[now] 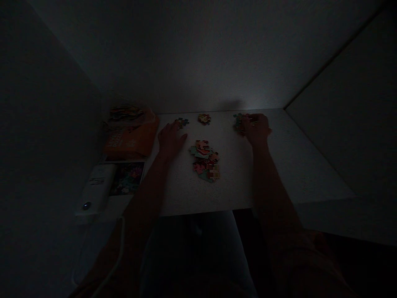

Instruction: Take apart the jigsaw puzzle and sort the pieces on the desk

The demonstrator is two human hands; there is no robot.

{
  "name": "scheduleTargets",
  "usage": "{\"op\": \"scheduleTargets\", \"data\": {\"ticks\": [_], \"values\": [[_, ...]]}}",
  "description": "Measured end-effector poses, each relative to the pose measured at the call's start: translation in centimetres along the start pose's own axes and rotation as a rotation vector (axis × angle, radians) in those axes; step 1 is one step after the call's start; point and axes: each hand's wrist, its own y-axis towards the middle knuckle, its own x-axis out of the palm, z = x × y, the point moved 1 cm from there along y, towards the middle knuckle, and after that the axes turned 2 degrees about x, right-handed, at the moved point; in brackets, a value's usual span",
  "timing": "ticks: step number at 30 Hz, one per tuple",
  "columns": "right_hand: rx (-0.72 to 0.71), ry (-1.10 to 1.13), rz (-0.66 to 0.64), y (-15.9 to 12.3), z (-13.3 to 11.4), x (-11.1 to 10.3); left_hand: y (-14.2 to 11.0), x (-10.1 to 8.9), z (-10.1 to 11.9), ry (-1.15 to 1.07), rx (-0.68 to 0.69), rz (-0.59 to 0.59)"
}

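My left hand (pixel 171 140) rests on the white table with its fingers apart, fingertips beside a small pile of jigsaw pieces (pixel 182 122). On the right, my right hand (pixel 257 129) is over a larger pile of jigsaw pieces (pixel 238 123); its fingers are curled together at the pieces, and the dimness hides what they hold, if anything. Between the hands, nearer to me, lies a loose heap of puzzle pieces (pixel 203 163) in pink, green, red and beige. A further small pile of pieces (pixel 204 119) sits at the back, close to the wall.
At the left stand an orange bag (pixel 132 140) and a clear plastic bag (pixel 130 114) with pieces. In front lie a dark colourful picture (pixel 127 178) and a white device (pixel 97 188) with a cable (pixel 121 240). Walls close off the table (pixel 232 190) behind and left. The room is very dark.
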Motion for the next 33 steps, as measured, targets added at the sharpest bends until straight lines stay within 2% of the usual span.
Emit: {"op": "scheduleTargets", "data": {"ticks": [2, 3, 6, 10, 13, 16, 22, 26, 29, 33], "values": [[0.1, -0.174, 0.16, 0.0, 0.7, -0.5, -0.2, -0.1, 0.0, 0.029, 0.001, -0.08], [0.121, -0.213, 0.183, -0.2, 0.6, -0.3, -0.3, -0.2, 0.1, 0.043, 0.015, -0.11], [0.02, -0.197, 0.024, -1.1, -0.5, 1.2, -0.3, -0.6, 0.9, 0.054, 0.045, -0.132], [-0.164, -0.172, -0.221, -2.7, -2.4, 3.3, -0.2, -1.2, 1.6, -0.006, 0.062, -0.1], [-0.259, -0.167, -0.358, -3.9, -3.4, 4.0, -0.5, -1.1, 1.8, 0.027, 0.082, -0.099], [-0.292, -0.197, -0.448, -4.6, -4.0, 4.2, -0.8, -0.8, 1.7, 0.073, 0.101, -0.134], [-0.282, -0.218, -0.52, -4.5, -4.5, 4.2, -0.4, -1.2, 2.0, 0.033, 0.031, -0.17], [-0.273, -0.197, -0.535, -4.5, -4.6, 4.2, -0.2, -1.3, 2.2, -0.014, 0.031, -0.161], [-0.265, -0.179, -0.528, -4.6, -4.6, 4.3, 0.0, -1.1, 1.9, -0.076, 0.034, -0.132], [-0.268, -0.143, -0.509, -4.5, -4.4, 4.3, 0.3, -0.8, 1.4, -0.273, 0.083, -0.063]]}}
